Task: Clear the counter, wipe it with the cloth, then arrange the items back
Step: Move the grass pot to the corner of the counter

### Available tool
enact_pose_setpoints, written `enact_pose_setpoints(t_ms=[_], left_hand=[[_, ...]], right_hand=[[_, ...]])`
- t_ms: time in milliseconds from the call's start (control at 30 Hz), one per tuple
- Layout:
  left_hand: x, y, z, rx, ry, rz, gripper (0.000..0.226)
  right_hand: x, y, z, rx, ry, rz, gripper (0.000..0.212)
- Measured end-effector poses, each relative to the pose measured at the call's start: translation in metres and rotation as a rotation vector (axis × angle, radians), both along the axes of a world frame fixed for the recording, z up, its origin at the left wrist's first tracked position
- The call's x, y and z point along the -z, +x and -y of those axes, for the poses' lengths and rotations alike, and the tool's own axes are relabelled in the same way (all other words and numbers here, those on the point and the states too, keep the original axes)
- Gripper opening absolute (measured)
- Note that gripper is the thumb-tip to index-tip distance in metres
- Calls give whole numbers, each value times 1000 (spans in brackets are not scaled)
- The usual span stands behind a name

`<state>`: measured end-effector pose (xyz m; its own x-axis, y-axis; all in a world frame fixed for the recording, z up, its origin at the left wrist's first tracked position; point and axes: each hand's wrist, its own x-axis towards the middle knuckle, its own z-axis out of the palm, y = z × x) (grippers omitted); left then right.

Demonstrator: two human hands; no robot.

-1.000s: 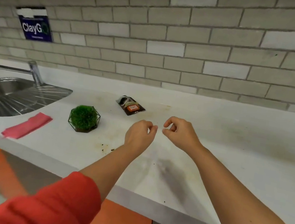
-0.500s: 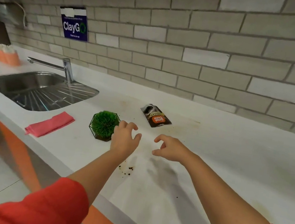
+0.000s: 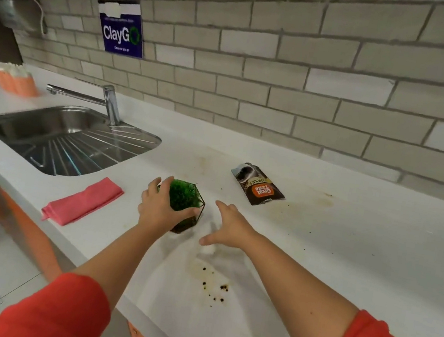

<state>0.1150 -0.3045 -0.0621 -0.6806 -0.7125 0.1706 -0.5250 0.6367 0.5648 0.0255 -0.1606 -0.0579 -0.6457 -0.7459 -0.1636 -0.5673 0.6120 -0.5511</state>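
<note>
**Plant first off the desk [image 3: 348, 248]**

Your left hand [image 3: 159, 210] curls its fingers round the plant [image 3: 185, 199] at frame centre, likely to lift it clear. Your right hand [image 3: 230, 227] hovers beside, fingers straight and empty. Cloth [image 3: 84, 201] lies left.

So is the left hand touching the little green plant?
Touching. The head view shows the left hand curled round the green plant, fingers on one side and thumb across the front, with no gap.

Left hand [image 3: 159, 212] gripping, right hand [image 3: 231, 228] spread flat.
Left fingers [image 3: 153, 186] and thumb curl round the green plant [image 3: 183, 198]; right palm faces down just beside it, fingers straight.
</note>
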Motion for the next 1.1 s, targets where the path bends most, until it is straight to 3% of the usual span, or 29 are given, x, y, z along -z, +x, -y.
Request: enact_pose_setpoints(t_ms=[300,433,767,1100], left_hand=[[7,-18,66,276,88,206,128],[7,-22,78,425,218,178,123],[-6,-34,81,537,221,91,100],[-36,-63,31,685,194,112,104]], right_hand=[[13,-10,63,35,-42,29,122],[19,-13,77,58,-91,97,121],[19,-23,77,135,-200,127,99],[-13,-31,15,277,-250,181,92]])
